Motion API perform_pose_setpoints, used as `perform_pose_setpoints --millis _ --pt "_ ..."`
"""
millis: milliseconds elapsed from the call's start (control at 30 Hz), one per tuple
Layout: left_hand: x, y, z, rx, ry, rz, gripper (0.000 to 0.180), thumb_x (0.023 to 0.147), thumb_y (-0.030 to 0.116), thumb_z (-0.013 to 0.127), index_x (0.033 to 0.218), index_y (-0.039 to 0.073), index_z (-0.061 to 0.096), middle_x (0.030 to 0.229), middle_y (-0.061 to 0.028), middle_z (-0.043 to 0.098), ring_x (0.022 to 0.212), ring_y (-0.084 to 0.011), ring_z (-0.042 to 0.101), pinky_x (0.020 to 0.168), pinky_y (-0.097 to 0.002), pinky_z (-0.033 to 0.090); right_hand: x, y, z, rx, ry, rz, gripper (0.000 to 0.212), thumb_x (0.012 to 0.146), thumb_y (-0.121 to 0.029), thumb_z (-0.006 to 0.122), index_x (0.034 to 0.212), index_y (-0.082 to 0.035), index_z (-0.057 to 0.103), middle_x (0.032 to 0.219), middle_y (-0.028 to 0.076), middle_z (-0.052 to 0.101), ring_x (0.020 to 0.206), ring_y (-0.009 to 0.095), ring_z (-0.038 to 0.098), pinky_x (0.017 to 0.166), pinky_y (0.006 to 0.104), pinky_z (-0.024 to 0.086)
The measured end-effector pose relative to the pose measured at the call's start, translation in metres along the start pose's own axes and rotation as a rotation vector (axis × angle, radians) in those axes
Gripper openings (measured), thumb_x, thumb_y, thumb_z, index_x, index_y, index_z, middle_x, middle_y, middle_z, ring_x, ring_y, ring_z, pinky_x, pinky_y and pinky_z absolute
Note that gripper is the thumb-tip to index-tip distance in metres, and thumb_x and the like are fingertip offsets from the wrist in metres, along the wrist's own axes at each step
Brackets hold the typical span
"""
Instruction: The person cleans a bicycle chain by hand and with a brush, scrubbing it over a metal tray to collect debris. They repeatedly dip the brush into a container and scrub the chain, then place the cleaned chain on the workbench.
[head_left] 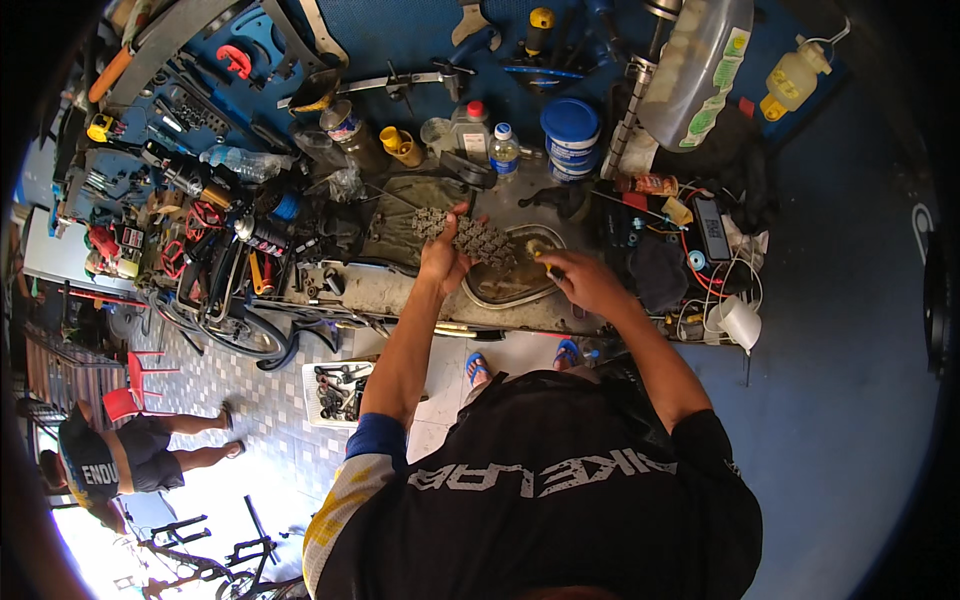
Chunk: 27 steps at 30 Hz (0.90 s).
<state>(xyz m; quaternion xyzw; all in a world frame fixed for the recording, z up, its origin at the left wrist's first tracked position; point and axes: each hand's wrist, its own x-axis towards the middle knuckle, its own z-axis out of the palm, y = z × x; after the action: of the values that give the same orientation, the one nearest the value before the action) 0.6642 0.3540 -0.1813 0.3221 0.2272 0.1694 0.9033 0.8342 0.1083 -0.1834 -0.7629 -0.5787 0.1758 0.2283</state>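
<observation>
While left fingers (449, 230) clamp a grey metal part (484, 241) | right fingers (556, 262) pinch small yellow tool (535, 247) | over tray (508, 303)

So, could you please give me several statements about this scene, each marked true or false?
The left hand holds a grey metal bicycle part. True.
The right hand is empty. False: the right hand pinches a small yellow item.
The round blue plastic tub stands left of the red-capped greyish bottle. False: the tub stands right of that bottle.
The white plastic basket holding parts sits on the tiled floor. True.
Black closed shoes are worn. False: blue flip-flops.
</observation>
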Motion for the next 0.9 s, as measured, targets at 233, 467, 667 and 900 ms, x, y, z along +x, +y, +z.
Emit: perform_pose_setpoints --millis 233,467,667,900 --pt "-0.008 -0.023 0.005 0.1 0.064 0.096 0.039 0.108 0.044 0.054 0.131 0.014 0.06 0.138 -0.0158 0.063 0.123 -0.0338 0.062 0.102 -0.0581 0.053 0.022 0.007 0.011 0.324 0.317 0.15 0.026 0.093 -0.022 0.076 0.112 -0.009 0.062 0.094 0.013 0.073 0.091 0.028 0.073 0.08 0.0387 0.054" --pt "-0.006 -0.044 0.008 0.299 0.128 0.247 0.038 0.11 0.041 0.053 0.133 0.012 0.063 0.132 -0.0119 0.064 0.122 -0.0277 0.062 0.101 -0.0471 0.052 0.053 -0.059 0.027 1.041 0.572 0.22 0.026 0.094 -0.021 0.077 0.109 -0.005 0.064 0.093 0.006 0.073 0.088 0.014 0.07 0.077 0.0312 0.055" --pt "-0.008 -0.026 0.013 0.09 0.036 0.18 0.041 0.111 0.042 0.048 0.136 0.011 0.06 0.135 -0.0142 0.062 0.119 -0.0268 0.063 0.102 -0.048 0.051 0.049 -0.008 0.073 0.837 0.591 0.285 0.017 0.095 -0.015 0.073 0.104 -0.003 0.065 0.092 0.008 0.071 0.083 0.013 0.067 0.074 0.029 0.054" --pt "0.008 -0.038 -0.011 0.498 0.087 0.427 0.042 0.109 0.047 0.049 0.137 0.016 0.054 0.136 -0.0205 0.063 0.118 -0.0313 0.064 0.095 -0.0524 0.057 0.062 -0.084 0.036 0.811 0.627 0.126 0.018 0.092 -0.011 0.076 0.103 -0.002 0.066 0.091 0.007 0.07 0.083 0.013 0.066 0.075 0.0291 0.053"
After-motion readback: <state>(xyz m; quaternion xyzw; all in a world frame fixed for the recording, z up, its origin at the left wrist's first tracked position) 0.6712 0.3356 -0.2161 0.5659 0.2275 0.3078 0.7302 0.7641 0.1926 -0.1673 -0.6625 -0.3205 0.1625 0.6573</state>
